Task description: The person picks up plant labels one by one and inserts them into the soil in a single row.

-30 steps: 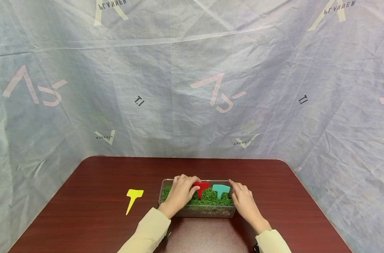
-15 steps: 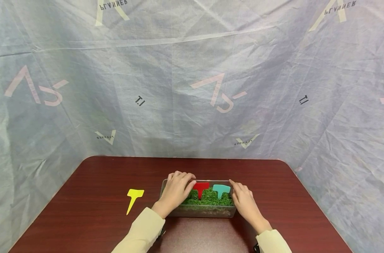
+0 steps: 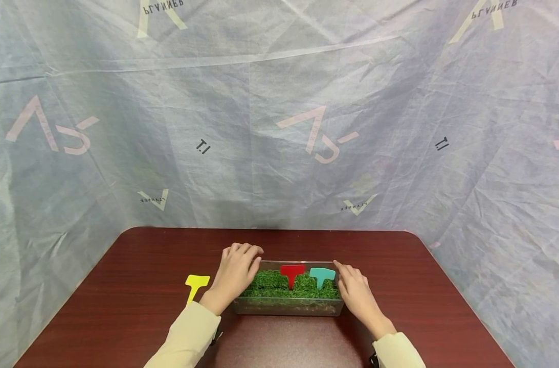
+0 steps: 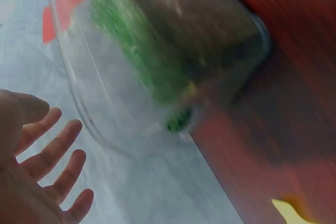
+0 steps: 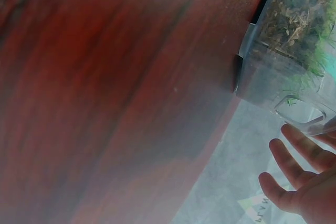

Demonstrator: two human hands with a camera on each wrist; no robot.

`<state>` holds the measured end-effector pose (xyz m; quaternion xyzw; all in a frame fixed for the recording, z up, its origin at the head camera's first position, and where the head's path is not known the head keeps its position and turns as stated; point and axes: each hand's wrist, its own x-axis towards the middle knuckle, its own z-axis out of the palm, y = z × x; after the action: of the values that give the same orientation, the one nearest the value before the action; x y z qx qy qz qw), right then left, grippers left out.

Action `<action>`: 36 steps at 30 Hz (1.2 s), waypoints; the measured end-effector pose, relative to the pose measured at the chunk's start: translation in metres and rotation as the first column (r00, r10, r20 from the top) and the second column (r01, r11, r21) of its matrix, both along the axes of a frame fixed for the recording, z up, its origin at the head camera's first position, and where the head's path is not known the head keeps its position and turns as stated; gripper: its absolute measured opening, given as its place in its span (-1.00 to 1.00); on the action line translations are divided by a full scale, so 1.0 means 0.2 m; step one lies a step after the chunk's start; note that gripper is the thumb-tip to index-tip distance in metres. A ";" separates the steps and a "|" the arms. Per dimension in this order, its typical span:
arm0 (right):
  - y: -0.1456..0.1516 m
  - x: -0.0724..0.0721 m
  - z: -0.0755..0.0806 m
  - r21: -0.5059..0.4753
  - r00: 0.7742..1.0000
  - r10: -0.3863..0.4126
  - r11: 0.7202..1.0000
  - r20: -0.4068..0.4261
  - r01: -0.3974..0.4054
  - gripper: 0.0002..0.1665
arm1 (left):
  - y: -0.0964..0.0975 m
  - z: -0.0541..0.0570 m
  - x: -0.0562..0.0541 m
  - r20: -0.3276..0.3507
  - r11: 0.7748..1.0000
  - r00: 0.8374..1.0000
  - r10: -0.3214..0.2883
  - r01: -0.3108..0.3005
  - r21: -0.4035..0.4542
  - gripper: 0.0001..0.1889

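Note:
A clear plastic box (image 3: 288,307) filled with green grass (image 3: 270,283) stands on the table. Upright in the grass are a red T-shaped plant label (image 3: 292,273) and a teal plant label (image 3: 322,275). My left hand (image 3: 235,271) is over the box's left end, fingers loosely spread and holding nothing; the left wrist view shows them apart from the box wall. At the right end my right hand (image 3: 356,294) rests by the rim with extended fingers, near a handle cutout (image 5: 300,111). A yellow plant label (image 3: 197,282) lies left of the box, its tip hidden by the left sleeve.
The dark red wooden table (image 3: 422,291) has rounded far corners. A grey printed cloth (image 3: 279,179) hangs behind the table and along its sides.
My left hand has let go of the red plant label and moved left, away from it, to the box's left end. The label stays upright. My right hand has not visibly moved.

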<state>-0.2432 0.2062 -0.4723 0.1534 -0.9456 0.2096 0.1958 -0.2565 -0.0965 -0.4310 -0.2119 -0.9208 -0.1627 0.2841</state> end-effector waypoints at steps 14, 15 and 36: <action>0.00 0.00 0.00 0.001 1.000 -0.002 1.000 -0.008 0.002 -0.52 | -0.23 -0.06 0.00 0.021 0.995 0.994 0.103 -0.103 -0.009 -0.86; 0.00 0.00 0.00 0.001 1.000 -0.003 1.000 -0.010 0.003 -0.52 | -0.25 -0.07 0.00 0.020 0.994 0.993 0.112 -0.112 -0.013 -0.86; 0.00 0.01 0.00 -0.008 1.000 -0.003 1.000 0.017 0.004 -0.52 | -0.53 -0.23 0.03 0.203 0.959 0.942 0.269 -0.243 -0.144 -0.76</action>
<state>-0.2421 0.2062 -0.4732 0.1492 -0.9467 0.2143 0.1888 -0.2498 -0.2026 -0.4767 -0.0873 -0.9743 -0.0926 0.1860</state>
